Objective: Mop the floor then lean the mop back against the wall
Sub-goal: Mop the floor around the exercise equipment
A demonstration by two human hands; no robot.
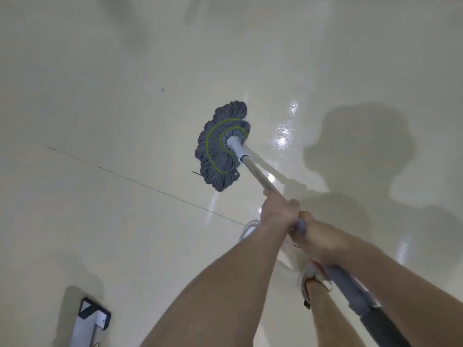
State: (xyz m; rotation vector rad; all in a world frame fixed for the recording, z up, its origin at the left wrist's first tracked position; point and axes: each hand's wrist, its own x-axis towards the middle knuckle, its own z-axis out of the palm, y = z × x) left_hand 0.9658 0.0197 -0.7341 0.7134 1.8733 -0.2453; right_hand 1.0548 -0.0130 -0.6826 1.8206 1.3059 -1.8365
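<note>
- the left hand (279, 214) is clamped around the metal mop handle (258, 175), on the side nearer the mop head.
- the right hand (319, 240) grips the same handle just behind it, at the grey sleeve.
- the grey mop head (221, 146), with green stitching, lies spread on the glossy cream floor (100, 121), ahead of the person's shoes (248, 229).
- a white and black stand foot (94, 318) sits at lower left.

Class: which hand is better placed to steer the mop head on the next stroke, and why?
Left. The left hand grips the mop handle nearer the mop head, so it likely guides best; the right hand holds higher up.
</note>
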